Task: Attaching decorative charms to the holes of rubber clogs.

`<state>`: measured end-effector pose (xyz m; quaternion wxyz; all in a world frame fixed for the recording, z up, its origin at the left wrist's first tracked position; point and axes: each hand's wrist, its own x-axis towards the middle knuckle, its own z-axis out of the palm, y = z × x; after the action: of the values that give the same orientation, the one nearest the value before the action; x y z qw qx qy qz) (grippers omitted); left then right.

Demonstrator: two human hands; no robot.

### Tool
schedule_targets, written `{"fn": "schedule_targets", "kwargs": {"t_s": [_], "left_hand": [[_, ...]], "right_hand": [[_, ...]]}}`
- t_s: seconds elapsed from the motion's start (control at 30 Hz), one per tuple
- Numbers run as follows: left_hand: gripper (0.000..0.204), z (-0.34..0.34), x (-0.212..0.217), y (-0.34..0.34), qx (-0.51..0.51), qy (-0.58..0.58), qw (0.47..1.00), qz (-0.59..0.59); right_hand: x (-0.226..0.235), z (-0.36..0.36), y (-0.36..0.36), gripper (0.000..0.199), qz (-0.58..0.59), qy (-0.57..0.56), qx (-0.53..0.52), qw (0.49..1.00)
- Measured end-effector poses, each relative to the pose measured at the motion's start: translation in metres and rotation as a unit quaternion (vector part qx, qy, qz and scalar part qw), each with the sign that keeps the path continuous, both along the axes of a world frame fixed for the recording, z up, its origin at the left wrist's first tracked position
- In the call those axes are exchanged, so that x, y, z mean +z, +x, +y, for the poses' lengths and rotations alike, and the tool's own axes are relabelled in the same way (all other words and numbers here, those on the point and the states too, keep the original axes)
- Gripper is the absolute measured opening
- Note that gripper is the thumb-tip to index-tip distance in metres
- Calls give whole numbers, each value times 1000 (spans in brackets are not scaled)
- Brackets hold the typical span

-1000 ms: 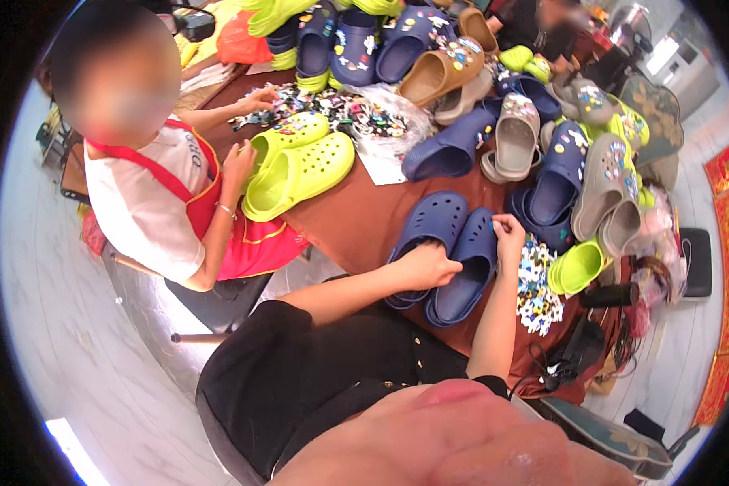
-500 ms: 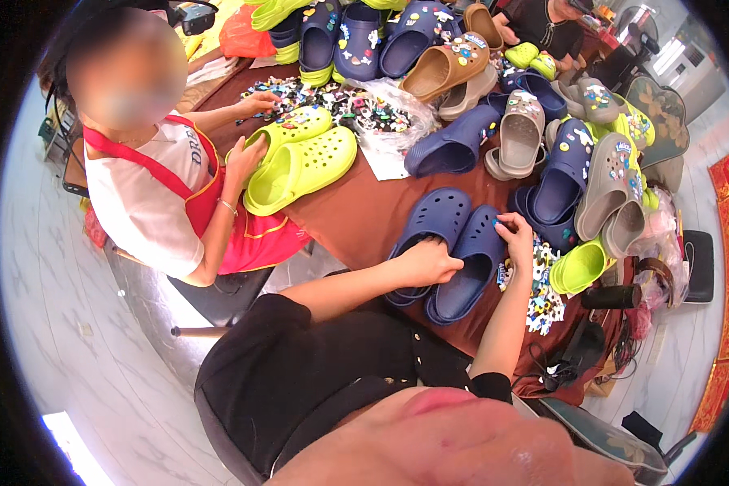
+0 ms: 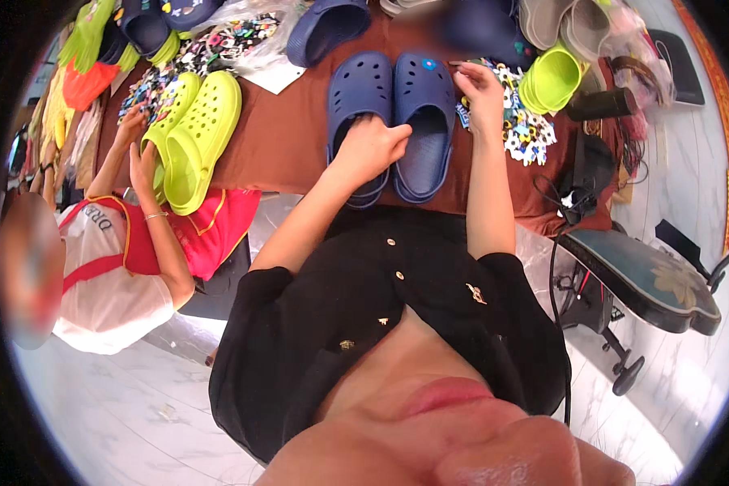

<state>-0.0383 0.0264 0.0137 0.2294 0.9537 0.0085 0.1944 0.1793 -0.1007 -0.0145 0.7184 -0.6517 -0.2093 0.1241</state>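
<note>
A: What's at the far left?
B: A co-worker [image 3: 109, 267] in a white top and red apron, seated at the brown-covered tabletop [image 3: 292, 154]. The co-worker's hands [image 3: 143, 168] are at a pair of lime-green clogs [image 3: 206, 121]; I can't tell how firmly they grip.

A: And past those?
B: Behind them, a heap of mixed charms [image 3: 233, 40] with clear plastic beside it, then a sheet of white paper [image 3: 279, 78] and a lone navy clog [image 3: 326, 34] farther back.

A: Now the person's own left hand [image 3: 373, 150]?
B: Curled, its fingers down in the opening of the left navy clog [image 3: 360, 87], its thumb pointing toward the right navy clog [image 3: 423, 93]. Whether it has hold of a rim, I can't tell.

A: Where does that pair sit?
B: Side by side at the tabletop's front edge, straight before the person, toes pointing away. The right one carries a small blue charm [image 3: 430, 64] near its toe.

A: And the right hand [image 3: 482, 91]?
B: Half open, fingers loosely bent, just right of that toe. I see nothing in it; whether the fingertips touch the clog is unclear.

A: What finishes the row?
B: A spread of mostly white charms [image 3: 530, 136], nested lime-green shoes [image 3: 552, 78], a dark cylinder [image 3: 603, 105] on its side, and, lower down, a chair [image 3: 648, 279] with a flower design.
</note>
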Motion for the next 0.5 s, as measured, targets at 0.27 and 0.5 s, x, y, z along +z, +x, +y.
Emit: {"fn": "schedule_targets", "kwargs": {"t_s": [0.27,0.5], "left_hand": [[12,-5,1,-3,9,2,999,35],[13,-2,2,-2,8,1,1000,20]], "right_hand": [[8,-129,-14,14,1,41,-204,978],[2,-148,-14,13,-18,-25,-247,969]]}}
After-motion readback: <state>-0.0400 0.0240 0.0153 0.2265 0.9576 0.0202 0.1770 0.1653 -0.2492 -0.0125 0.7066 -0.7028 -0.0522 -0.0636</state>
